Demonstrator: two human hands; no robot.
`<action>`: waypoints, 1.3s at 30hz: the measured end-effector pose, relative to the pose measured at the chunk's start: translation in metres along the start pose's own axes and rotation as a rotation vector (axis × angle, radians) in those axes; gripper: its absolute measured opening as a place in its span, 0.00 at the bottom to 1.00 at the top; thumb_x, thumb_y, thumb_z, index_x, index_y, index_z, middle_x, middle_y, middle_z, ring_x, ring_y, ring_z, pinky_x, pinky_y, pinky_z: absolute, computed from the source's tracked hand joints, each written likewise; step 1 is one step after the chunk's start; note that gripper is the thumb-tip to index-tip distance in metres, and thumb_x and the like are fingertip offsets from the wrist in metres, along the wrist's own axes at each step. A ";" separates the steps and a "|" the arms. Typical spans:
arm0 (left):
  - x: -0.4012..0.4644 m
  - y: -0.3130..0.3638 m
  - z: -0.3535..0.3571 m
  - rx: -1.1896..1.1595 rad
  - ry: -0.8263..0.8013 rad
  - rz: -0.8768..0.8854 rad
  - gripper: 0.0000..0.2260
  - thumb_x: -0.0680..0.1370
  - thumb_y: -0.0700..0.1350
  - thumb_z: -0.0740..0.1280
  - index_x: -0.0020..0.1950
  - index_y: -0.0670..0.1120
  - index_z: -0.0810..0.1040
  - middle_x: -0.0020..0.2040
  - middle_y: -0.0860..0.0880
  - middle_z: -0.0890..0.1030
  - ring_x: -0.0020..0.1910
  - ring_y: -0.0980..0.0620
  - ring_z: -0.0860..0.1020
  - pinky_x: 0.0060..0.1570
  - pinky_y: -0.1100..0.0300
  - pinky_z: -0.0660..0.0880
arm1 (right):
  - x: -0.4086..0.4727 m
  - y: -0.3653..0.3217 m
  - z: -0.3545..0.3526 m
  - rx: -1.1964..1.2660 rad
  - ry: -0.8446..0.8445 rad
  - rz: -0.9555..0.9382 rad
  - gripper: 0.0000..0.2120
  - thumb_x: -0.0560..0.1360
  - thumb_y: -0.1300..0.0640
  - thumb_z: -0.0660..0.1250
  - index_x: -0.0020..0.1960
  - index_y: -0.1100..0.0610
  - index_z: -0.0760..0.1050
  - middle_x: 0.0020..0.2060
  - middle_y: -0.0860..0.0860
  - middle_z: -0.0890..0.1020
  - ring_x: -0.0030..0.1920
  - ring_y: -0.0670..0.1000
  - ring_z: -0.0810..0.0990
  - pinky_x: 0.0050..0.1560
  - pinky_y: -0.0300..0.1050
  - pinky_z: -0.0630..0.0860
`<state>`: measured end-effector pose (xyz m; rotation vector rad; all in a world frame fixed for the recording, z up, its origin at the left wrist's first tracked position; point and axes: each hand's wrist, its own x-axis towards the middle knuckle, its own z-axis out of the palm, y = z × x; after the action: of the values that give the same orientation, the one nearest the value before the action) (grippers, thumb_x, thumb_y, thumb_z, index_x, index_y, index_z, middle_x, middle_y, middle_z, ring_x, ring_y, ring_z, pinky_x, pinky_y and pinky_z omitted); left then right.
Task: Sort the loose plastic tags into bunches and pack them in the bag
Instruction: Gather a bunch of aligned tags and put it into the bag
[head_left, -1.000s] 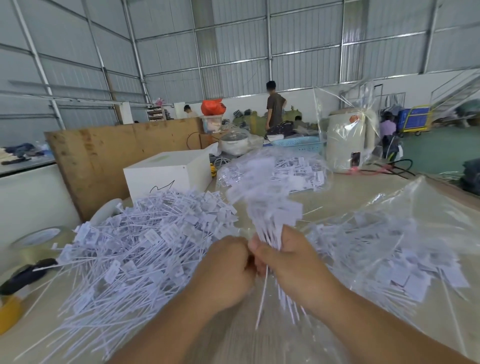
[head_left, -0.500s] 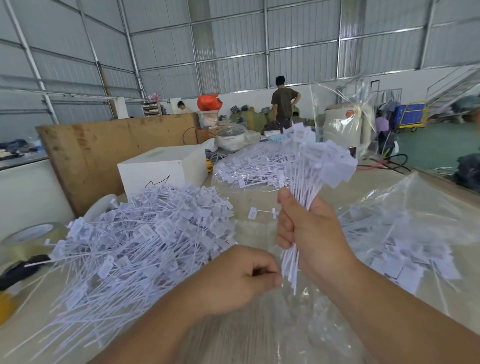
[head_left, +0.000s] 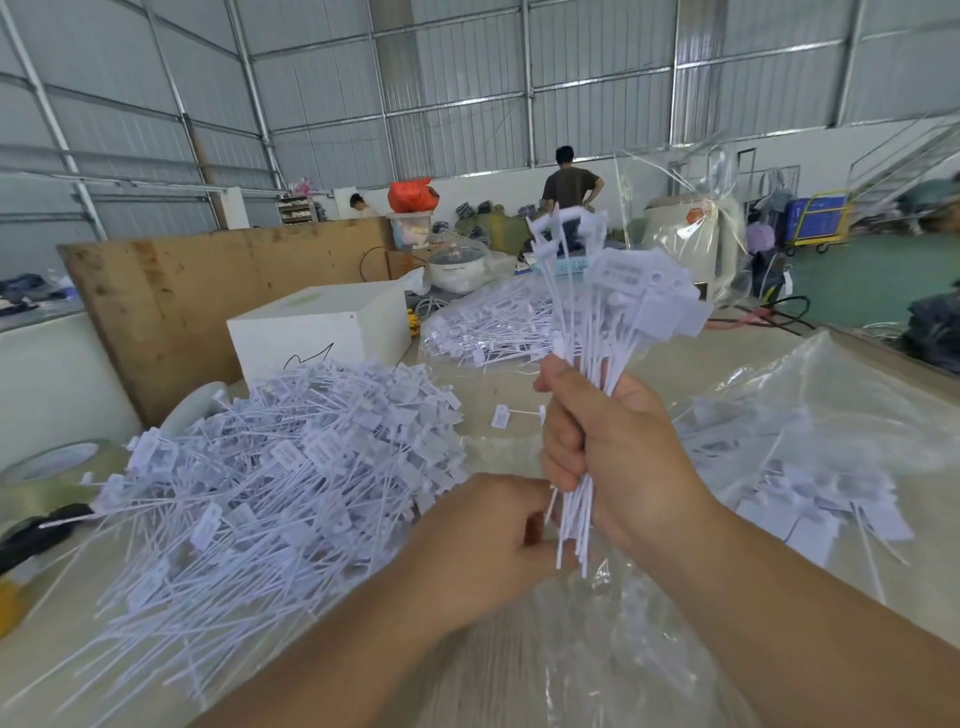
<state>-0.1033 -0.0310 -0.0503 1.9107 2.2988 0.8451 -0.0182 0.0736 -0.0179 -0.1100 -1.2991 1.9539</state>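
Note:
My right hand (head_left: 618, 452) grips a bunch of white plastic tags (head_left: 618, 306) upright, flat heads up and thin tails hanging below the fist. My left hand (head_left: 483, 545) sits just below and left of it, fingers curled, pinching the tail of a tag at the bunch's lower end. A big heap of loose tags (head_left: 270, 467) lies on the table at the left. A clear plastic bag (head_left: 810, 447) with tags inside lies at the right. One single tag (head_left: 511, 415) lies on the table between them.
Another clear bag of tags (head_left: 488, 327) lies further back, beside a white box (head_left: 322, 332). A tape roll (head_left: 52, 467) sits at the far left edge, a wooden board (head_left: 218, 296) stands behind the heap. Loose clear plastic (head_left: 597, 649) covers the near table. Two people stand far off.
My right hand has lifted the bunch up from table level and tilted it upright. My left hand let go of the bunch's middle and now pinches at its lower tails.

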 end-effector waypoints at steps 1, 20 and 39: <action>0.000 0.001 0.003 0.013 0.025 0.015 0.14 0.72 0.58 0.72 0.33 0.54 0.73 0.28 0.56 0.72 0.26 0.58 0.69 0.28 0.61 0.64 | -0.002 0.002 0.001 -0.001 -0.006 0.005 0.10 0.76 0.56 0.69 0.37 0.57 0.76 0.21 0.51 0.66 0.19 0.47 0.61 0.21 0.36 0.62; -0.003 0.006 0.005 -0.215 0.012 -0.164 0.06 0.74 0.41 0.68 0.39 0.39 0.78 0.29 0.44 0.75 0.27 0.56 0.68 0.30 0.59 0.63 | -0.009 0.021 0.001 -0.177 0.015 -0.018 0.09 0.76 0.61 0.69 0.38 0.53 0.80 0.21 0.50 0.65 0.21 0.48 0.63 0.24 0.40 0.64; 0.001 0.010 0.014 -0.398 -0.037 -0.198 0.11 0.77 0.46 0.65 0.34 0.49 0.75 0.25 0.53 0.70 0.24 0.58 0.67 0.25 0.64 0.61 | -0.012 0.020 0.003 -0.300 0.034 -0.072 0.09 0.77 0.56 0.68 0.38 0.54 0.78 0.20 0.49 0.67 0.20 0.47 0.66 0.25 0.41 0.65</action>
<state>-0.0898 -0.0242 -0.0575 1.4953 2.0584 1.1260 -0.0224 0.0603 -0.0365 -0.2397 -1.5444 1.6792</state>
